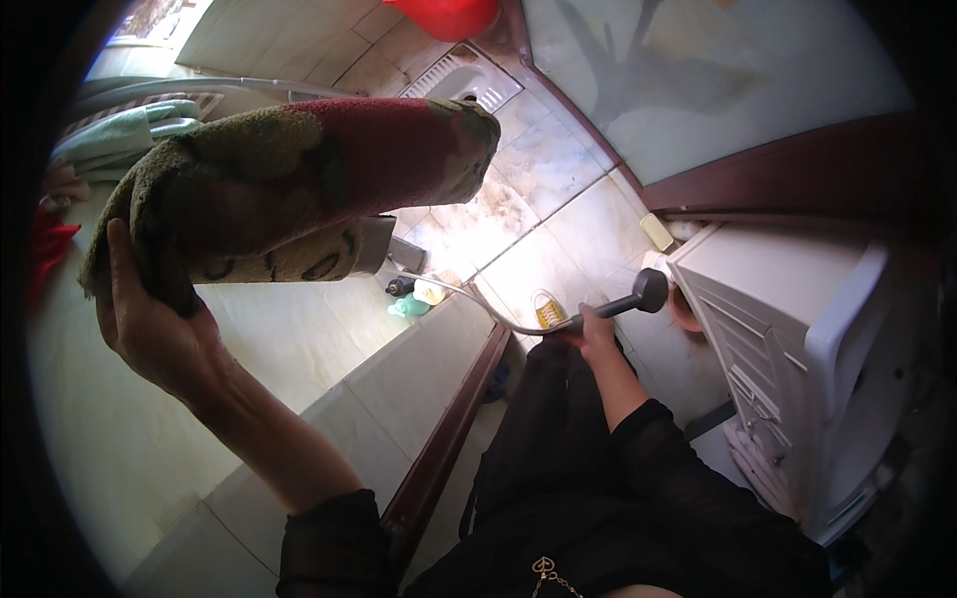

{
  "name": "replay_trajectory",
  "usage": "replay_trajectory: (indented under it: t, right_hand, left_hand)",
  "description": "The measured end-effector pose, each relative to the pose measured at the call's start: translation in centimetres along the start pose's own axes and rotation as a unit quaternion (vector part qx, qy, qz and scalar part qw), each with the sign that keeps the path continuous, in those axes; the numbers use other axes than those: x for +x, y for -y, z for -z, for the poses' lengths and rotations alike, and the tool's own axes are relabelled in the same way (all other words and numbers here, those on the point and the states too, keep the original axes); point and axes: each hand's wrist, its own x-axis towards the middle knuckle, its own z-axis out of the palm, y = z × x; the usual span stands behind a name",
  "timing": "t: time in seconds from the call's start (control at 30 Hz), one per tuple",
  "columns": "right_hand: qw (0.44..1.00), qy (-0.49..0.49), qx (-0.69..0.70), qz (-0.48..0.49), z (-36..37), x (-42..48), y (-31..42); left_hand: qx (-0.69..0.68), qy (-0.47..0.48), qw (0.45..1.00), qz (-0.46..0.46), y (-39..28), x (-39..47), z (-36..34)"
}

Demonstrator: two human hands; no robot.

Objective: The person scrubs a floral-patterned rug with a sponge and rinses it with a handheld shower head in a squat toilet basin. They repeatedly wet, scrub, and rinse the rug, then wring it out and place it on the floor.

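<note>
A patterned floor mat with red, green and tan pile (374,153) hangs folded at the upper left, over what seems to be a bar mostly hidden by it. My left hand (161,333) touches the mat's near left end, fingers up against its edge; whether they grip it is unclear. My right hand (594,329) holds a dark grey handheld shower head (649,293) by its handle, low in front of my legs, with the head pointing right. Its metal hose (486,306) curves away to the left towards a grey fitting by the wall.
A squat toilet (475,82) lies at the far end of the wet tiled floor, near a red basin (452,16). Bottles (411,303) stand by the left wall. At right is a white vanity cabinet (777,276). Towels (142,134) hang at far left.
</note>
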Motion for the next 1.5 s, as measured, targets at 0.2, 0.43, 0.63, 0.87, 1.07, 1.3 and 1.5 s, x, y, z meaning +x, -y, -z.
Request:
replay_trajectory:
  t: [0.2, 0.43, 0.63, 0.87, 1.07, 1.3, 1.5]
  right_hand:
    - [0.990, -0.077, 0.105, -0.053, -1.4, -3.4, 8.7]
    - [0.995, 0.018, 0.051, -0.078, -1.3, 0.1, 10.2]
    - [0.997, 0.015, 0.061, -0.042, -1.6, 2.5, 13.3]
    - [0.997, -0.016, 0.069, -0.041, -1.9, 3.7, 16.7]
    - [0.998, -0.013, 0.042, -0.047, -4.4, 4.6, 15.6]
    - [0.999, -0.035, 0.025, -0.004, -8.5, 4.8, 17.9]
    - [0.991, -0.106, 0.072, 0.051, -9.1, 6.1, 22.8]
  left_hand:
    - [0.023, -0.015, 1.000, 0.010, 0.5, 1.1, -0.5]
    - [0.050, -0.023, 0.998, 0.022, 0.2, 1.7, -0.1]
    - [0.071, -0.048, 0.996, 0.032, 0.7, 1.3, 0.7]
    - [0.077, -0.059, 0.994, 0.051, 2.2, 1.7, 2.3]
    - [0.073, -0.091, 0.987, 0.111, 4.9, 1.5, 3.8]
    - [0.058, -0.089, 0.978, 0.179, 8.4, 0.7, 5.4]
    - [0.050, -0.064, 0.971, 0.225, 11.6, -0.1, 6.6]
